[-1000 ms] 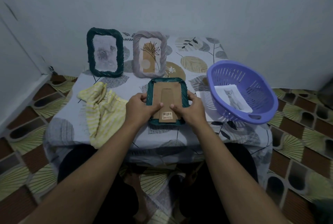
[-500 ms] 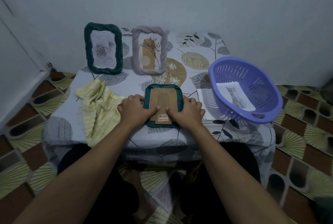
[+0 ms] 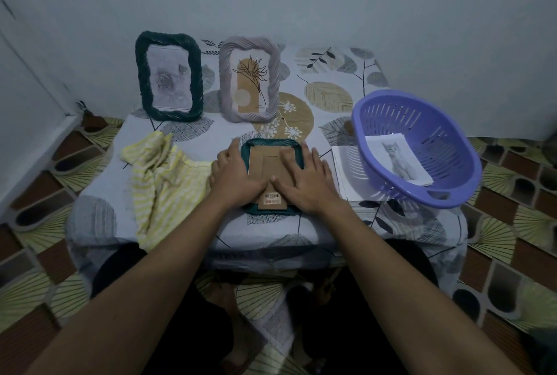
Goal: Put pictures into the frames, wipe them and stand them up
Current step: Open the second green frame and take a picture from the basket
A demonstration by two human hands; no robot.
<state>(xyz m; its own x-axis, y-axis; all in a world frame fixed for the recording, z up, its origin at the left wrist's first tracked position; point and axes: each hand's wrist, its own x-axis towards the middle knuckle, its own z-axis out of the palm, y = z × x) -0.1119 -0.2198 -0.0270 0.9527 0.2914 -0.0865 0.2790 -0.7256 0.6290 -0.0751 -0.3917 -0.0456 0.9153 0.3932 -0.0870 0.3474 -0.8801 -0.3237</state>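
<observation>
A teal rope-rimmed frame (image 3: 272, 144) lies face down near the table's front edge, its brown cardboard back (image 3: 265, 163) with a barcode sticker facing up. My left hand (image 3: 235, 177) covers the frame's left side with the thumb on the cardboard. My right hand (image 3: 304, 183) lies flat over the right side, fingers spread, pressing on the back. Both thumbs meet above the sticker. A dark green frame (image 3: 141, 73) with a grey picture and a grey frame (image 3: 226, 73) with a plant drawing stand upright at the back. A yellow striped cloth (image 3: 162, 181) lies crumpled to the left.
A purple slotted basket (image 3: 361, 130) sits tilted at the right with a cat picture (image 3: 398, 160) inside. White sheets (image 3: 346, 166) lie under its left edge. The small table (image 3: 271, 231) has a leaf-print cover and stands against the wall. Patterned floor tiles surround it.
The teal frame went from tilted up in my hands to lying flat on the table. Both hands slid forward over its back, the right one flattening out.
</observation>
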